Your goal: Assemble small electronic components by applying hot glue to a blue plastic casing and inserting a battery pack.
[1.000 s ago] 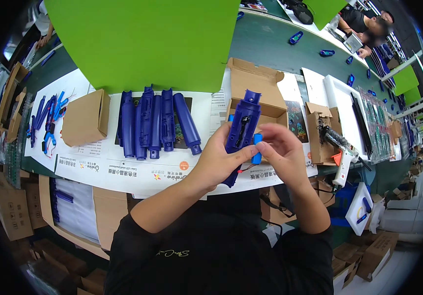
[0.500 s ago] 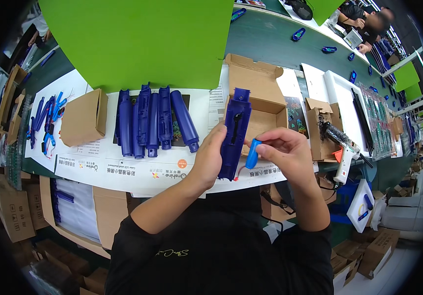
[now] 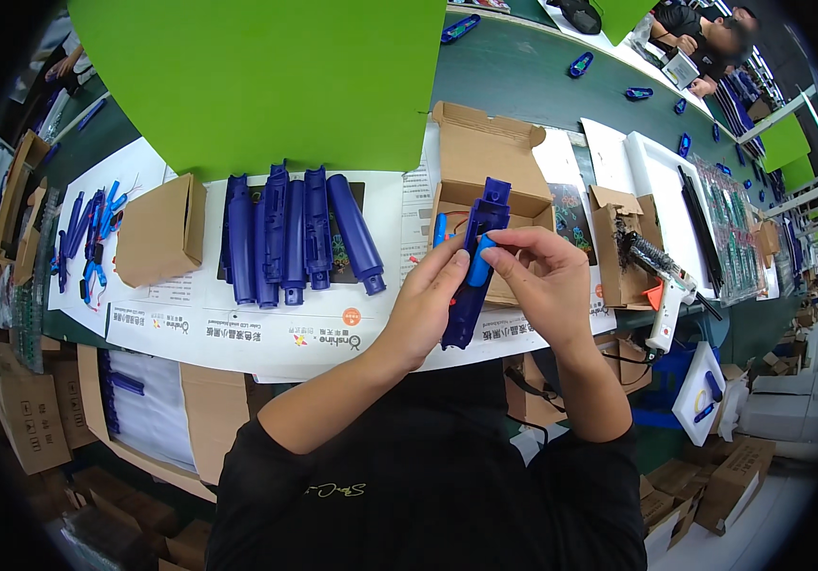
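My left hand grips a dark blue plastic half-shell from its left side, the shell standing lengthwise away from me. Pinched between my right thumb and fingers is a light blue cylindrical battery, held against the shell's hollow side; my right hand covers part of it. Whether the battery is seated inside cannot be told. Beyond my left fingertips a second light blue cylinder shows by the open cardboard box. Several dark blue shells lie in a row to the left.
A closed-looking brown box stands left of the shells, beside a pile of blue parts with wires. On the right, a glue gun leans near a small carton. A green panel rises at the back. Another person works far right.
My right hand has brought the battery left and up against the shell. The shell has shifted slightly right and tilted, and the second cylinder has come into sight beside it.
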Demonstrator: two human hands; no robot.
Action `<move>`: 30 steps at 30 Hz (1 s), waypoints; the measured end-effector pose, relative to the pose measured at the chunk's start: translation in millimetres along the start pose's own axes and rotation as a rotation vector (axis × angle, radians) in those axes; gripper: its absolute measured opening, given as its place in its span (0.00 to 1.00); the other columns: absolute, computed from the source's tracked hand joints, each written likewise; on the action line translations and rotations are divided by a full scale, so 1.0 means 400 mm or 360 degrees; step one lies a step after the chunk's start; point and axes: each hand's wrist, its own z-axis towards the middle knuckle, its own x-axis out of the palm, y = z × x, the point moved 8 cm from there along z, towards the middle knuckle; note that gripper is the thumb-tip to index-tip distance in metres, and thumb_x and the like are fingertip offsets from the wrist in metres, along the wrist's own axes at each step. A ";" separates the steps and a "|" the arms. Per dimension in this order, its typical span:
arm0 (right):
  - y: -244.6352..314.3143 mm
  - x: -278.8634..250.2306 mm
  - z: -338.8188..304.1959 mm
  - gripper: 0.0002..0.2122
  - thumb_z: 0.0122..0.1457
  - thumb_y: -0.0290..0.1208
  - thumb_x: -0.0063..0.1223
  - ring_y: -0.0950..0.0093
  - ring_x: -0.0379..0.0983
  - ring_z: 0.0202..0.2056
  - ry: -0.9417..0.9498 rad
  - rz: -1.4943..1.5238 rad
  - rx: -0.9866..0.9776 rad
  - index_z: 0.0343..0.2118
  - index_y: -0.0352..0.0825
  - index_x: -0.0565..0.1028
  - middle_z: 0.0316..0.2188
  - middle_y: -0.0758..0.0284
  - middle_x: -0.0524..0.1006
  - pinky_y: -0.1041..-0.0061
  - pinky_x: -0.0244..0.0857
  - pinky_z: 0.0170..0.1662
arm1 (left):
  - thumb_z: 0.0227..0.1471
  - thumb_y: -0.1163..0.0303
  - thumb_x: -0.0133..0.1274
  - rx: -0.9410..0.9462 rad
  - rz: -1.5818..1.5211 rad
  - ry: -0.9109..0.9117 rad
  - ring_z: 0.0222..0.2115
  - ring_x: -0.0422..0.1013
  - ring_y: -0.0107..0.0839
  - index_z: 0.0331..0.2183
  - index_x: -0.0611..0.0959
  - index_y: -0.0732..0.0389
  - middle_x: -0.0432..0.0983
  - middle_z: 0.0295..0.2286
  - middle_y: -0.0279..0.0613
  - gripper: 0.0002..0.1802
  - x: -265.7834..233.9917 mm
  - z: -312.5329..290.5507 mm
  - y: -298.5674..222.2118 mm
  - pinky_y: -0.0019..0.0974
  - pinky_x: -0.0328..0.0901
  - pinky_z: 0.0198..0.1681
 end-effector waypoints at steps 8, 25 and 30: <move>0.027 0.008 -0.005 0.10 0.46 0.23 0.62 0.81 0.67 0.28 -0.0189 -0.0049 -0.0396 0.33 0.34 0.79 0.31 0.68 0.73 0.83 0.61 0.31 | 0.61 0.61 0.39 0.0044 -0.0096 0.0024 0.43 0.66 0.22 0.53 0.67 0.64 0.69 0.43 0.39 0.23 0.010 -0.001 -0.005 0.25 0.60 0.47; 0.008 -0.099 -0.015 0.10 0.59 0.20 0.43 0.82 0.66 0.29 -0.0205 0.0495 -0.0326 0.43 0.28 0.72 0.30 0.70 0.70 0.85 0.61 0.33 | 0.56 0.67 0.48 0.0428 0.0455 0.0165 0.30 0.66 0.18 0.46 0.70 0.68 0.71 0.31 0.36 0.19 0.000 -0.005 -0.091 0.23 0.62 0.35; 0.012 0.037 -0.001 0.14 0.60 0.27 0.47 0.81 0.67 0.40 0.0353 0.0731 0.0147 0.47 0.29 0.68 0.39 0.69 0.72 0.80 0.62 0.45 | 0.56 0.63 0.49 0.0516 0.0337 0.0189 0.26 0.65 0.17 0.43 0.72 0.66 0.71 0.27 0.33 0.18 0.037 -0.013 -0.091 0.22 0.61 0.30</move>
